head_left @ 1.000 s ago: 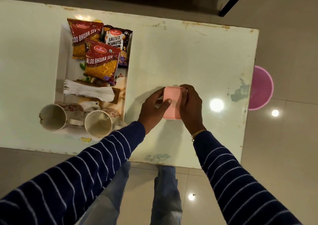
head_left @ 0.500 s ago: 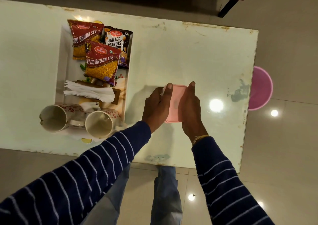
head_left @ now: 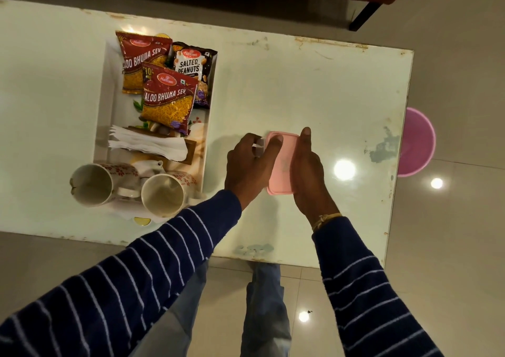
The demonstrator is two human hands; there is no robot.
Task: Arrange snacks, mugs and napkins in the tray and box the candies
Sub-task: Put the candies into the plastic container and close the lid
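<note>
Box (head_left: 281, 162): pink, lidded, set on the counter (head_left: 314, 88) right of the tray (head_left: 105, 97). It is held between both hands. The left hand (head_left: 250, 165) is laid against its left side, thumb pressed on the lid's far left corner, the other fingers (head_left: 257, 144) curled around the left wall. The right hand (head_left: 307, 168) is laid along the right edge, fingers closed against that side, one fingertip reaching past the far right corner. The middle and near edge of the lid are left uncovered between the hands.

Tray: white, on the counter's left part, well apart from the box. Contained, far to near: two sev packets (head_left: 168, 99), overlapping; one peanut packet (head_left: 192, 69) just beside them; napkins (head_left: 147, 146), stacked; two mugs (head_left: 164, 192) lying on their sides, mouths toward the near edge.

Sleeves: dark blue, thinly striped.
</note>
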